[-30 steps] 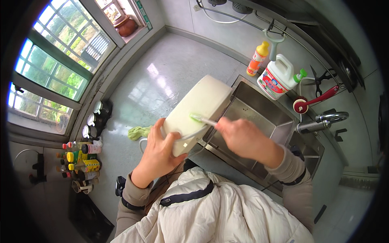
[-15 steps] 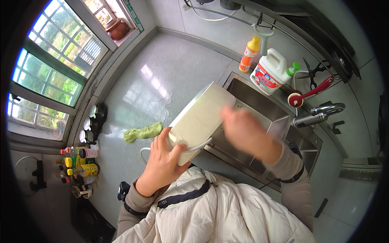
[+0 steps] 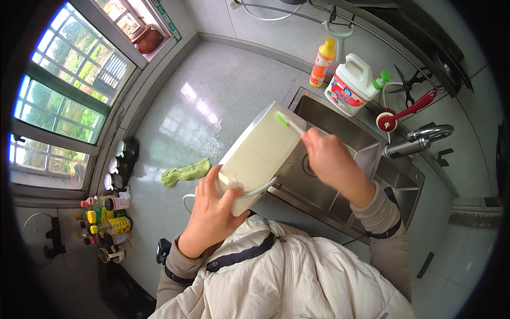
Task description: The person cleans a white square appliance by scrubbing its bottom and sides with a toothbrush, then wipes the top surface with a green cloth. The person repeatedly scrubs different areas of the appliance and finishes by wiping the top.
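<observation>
While the left hand [image 3: 212,210] grips one cream container [image 3: 260,154], the right hand [image 3: 326,157] clasps one green-tipped brush [image 3: 289,123].

— Grey stone countertop [image 3: 212,101], glossy, catching daylight in a bright patch. Steel sink [image 3: 340,175] sunk in at right, tap [image 3: 419,139] beside its far right corner.

— And on the left?

— Large barred window [image 3: 64,101], green foliage outside, brown clay pot [image 3: 146,38] on the sill. Small bottles and jars [image 3: 103,223] clustered at the near left. Green cloth [image 3: 186,172] lying on the counter.

— Far side?

— Pale wall with a rail [image 3: 297,11], scissors [image 3: 409,85] hanging; orange bottle [image 3: 322,63] and white jug [image 3: 353,85] standing close together behind the sink.
</observation>
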Demonstrator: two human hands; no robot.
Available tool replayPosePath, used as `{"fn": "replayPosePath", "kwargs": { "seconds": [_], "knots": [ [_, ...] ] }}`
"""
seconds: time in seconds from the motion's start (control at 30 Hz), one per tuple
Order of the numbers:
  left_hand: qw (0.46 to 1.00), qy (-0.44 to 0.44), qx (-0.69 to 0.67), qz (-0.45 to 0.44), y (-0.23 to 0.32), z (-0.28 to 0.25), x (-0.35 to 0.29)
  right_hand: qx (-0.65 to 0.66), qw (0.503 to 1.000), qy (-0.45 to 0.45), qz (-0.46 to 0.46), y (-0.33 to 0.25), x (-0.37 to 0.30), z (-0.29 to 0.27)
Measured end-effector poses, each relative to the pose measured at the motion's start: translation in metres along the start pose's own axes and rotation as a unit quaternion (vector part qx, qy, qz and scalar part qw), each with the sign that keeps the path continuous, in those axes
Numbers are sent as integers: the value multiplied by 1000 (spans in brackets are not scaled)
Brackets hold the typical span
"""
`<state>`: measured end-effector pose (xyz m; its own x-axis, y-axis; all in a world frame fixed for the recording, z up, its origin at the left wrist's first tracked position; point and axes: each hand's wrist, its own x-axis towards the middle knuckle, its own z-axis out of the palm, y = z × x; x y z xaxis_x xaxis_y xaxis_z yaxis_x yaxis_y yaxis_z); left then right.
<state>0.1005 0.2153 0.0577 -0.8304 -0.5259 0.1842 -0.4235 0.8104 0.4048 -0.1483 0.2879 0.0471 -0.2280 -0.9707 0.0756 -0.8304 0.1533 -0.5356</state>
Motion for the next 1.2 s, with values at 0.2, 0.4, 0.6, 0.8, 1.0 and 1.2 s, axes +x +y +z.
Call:
{"fn": "replayPosePath", "kwargs": {
  "seconds": [0.2, 0.4, 0.6, 0.8, 1.0, 1.2],
  "knots": [
    [1000, -1, 5, 5, 1, 3, -1, 30, 999, 8, 16, 1, -3, -2],
    [1000, -15, 12, -3, 2, 4, 1, 22, 991, -114, -63, -1, -18, 7],
    [1000, -13, 14, -22, 2, 4, 3, 48, 999, 5, 6, 1, -13, 2],
    [999, -21, 4, -33, 3, 4, 4, -18, 999, 34, 20, 8, -15, 3],
    [999, -24, 15, -29, 3, 4, 5, -5, 995, -6, -96, 5, -34, 22],
    [998, -38, 34, -23, 0, 4, 6, -7, 987, -70, -145, 4, -42, 13]
  ]
}}
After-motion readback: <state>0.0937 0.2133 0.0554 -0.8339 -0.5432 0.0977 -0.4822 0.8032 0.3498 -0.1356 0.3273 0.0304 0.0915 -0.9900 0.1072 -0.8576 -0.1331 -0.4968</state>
